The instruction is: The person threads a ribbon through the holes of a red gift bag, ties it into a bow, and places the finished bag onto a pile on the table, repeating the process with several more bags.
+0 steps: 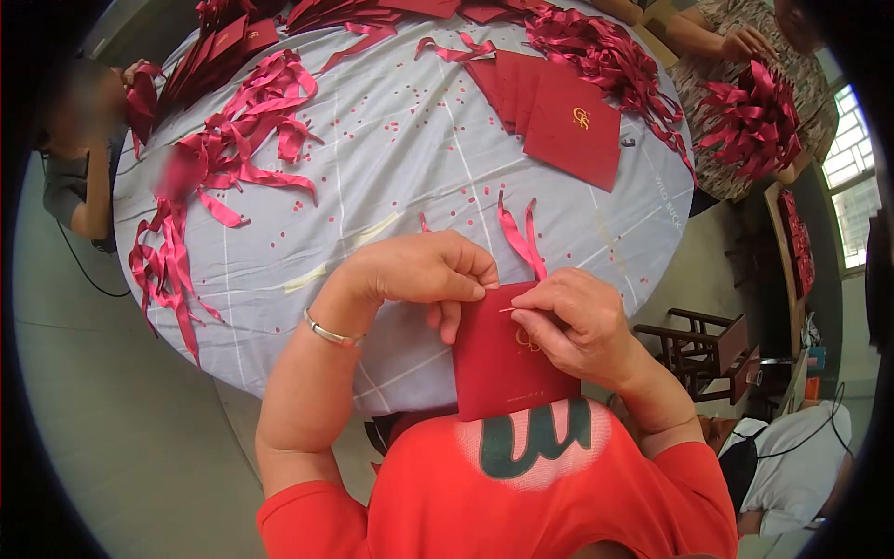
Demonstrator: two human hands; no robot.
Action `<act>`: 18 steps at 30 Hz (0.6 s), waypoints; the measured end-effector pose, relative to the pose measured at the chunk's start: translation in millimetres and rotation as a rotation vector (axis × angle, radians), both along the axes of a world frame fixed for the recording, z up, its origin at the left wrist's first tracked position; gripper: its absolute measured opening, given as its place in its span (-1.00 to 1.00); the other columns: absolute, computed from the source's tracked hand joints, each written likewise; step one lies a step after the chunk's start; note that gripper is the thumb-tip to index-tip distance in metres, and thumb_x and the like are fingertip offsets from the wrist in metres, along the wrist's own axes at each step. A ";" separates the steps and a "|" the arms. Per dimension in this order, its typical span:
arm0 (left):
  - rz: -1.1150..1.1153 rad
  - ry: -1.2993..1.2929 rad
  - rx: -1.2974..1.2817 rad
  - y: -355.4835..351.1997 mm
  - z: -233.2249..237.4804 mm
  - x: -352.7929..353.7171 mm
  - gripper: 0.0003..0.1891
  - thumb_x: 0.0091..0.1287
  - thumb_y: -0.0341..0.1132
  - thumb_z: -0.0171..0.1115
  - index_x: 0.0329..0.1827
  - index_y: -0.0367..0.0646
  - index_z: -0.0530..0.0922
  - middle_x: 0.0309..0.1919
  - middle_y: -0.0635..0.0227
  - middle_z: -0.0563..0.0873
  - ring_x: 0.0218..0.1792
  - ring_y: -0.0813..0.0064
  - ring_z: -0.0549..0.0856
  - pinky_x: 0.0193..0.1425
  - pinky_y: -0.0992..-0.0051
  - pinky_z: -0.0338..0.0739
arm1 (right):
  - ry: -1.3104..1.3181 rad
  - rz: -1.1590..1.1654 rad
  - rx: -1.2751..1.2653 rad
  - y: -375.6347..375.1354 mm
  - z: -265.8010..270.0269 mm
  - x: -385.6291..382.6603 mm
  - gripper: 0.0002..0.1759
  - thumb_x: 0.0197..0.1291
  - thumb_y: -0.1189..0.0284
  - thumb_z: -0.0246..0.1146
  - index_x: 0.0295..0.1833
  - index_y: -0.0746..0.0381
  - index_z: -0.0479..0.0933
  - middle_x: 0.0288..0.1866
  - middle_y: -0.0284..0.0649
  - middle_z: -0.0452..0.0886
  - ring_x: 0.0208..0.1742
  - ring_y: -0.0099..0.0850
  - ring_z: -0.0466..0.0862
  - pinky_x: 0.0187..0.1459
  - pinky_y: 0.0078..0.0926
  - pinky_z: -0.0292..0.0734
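Note:
A flat dark-red paper gift bag [494, 363] with gold lettering rests upright against my red shirt at the near table edge. My left hand [433, 275], a silver bangle on its wrist, pinches the bag's upper left edge between thumb and fingers. My right hand [577, 321] is closed over the bag's upper right side, with a thin pale stick [507, 309] between thumb and forefinger. A pink-red ribbon [521, 238] stretches away from the bag's top edge onto the cloth. Its lower end is hidden behind the bag and my fingers.
The round table's grey checked cloth [372, 191] carries scattered red paper dots. Red bags [573, 121] lie fanned at the right; ribbon heaps [605, 56] lie behind and at left. A person [745, 47] at right holds ribbons; another person [88, 168] sits left. Wooden stools [698, 349] stand right.

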State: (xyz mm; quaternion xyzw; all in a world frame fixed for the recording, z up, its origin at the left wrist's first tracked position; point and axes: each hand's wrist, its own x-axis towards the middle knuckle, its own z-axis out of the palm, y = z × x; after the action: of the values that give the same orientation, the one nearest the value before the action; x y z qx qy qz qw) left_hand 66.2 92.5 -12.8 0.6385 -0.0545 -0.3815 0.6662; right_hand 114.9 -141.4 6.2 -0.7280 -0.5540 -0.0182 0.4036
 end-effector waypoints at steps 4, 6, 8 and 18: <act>0.008 -0.005 0.002 0.3 1.1 0.2 -0.85 0.44 -0.39 0.02 -0.07 -0.25 0.51 -0.37 0.38 0.69 -0.45 0.53 0.77 -0.44 0.58 0.54 | 0.034 -0.016 0.006 3.4 -0.5 -1.1 -0.82 -0.06 0.62 0.43 -0.32 0.26 0.59 -0.42 -0.20 0.62 -0.41 -0.25 0.64 -0.38 -0.38 0.53; 0.015 -0.016 0.002 0.3 3.3 -0.4 -0.85 0.44 -0.39 0.02 -0.07 -0.25 0.51 -0.37 0.37 0.70 -0.45 0.53 0.77 -0.44 0.58 0.54 | 0.028 0.008 0.023 5.7 -4.0 -1.0 -0.82 -0.07 0.63 0.43 -0.32 0.26 0.59 -0.41 -0.20 0.62 -0.40 -0.25 0.64 -0.38 -0.37 0.53; 0.021 -0.026 0.005 -0.1 3.6 -0.8 -0.85 0.43 -0.39 0.02 -0.07 -0.25 0.51 -0.36 0.36 0.70 -0.46 0.52 0.77 -0.43 0.58 0.55 | 0.022 0.032 0.042 6.6 -6.4 -0.6 -0.82 -0.08 0.64 0.42 -0.32 0.26 0.58 -0.40 -0.20 0.63 -0.40 -0.24 0.64 -0.38 -0.37 0.54; 0.027 -0.054 0.072 -4.3 9.6 -3.1 -0.83 0.38 -0.43 0.01 -0.09 -0.29 0.53 -0.40 0.32 0.71 -0.48 0.50 0.76 -0.43 0.55 0.54 | -0.189 0.005 -0.034 10.4 -8.4 -8.7 -0.84 -0.06 0.62 0.35 -0.33 0.26 0.53 -0.44 -0.20 0.54 -0.42 -0.26 0.60 -0.43 -0.36 0.51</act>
State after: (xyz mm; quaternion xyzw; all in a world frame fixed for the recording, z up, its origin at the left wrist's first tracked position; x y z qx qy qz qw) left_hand 63.1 88.2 -3.2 0.6730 -0.0501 -0.3565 0.6461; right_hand 106.2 -131.0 -2.2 -0.7283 -0.5915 -0.0765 0.3373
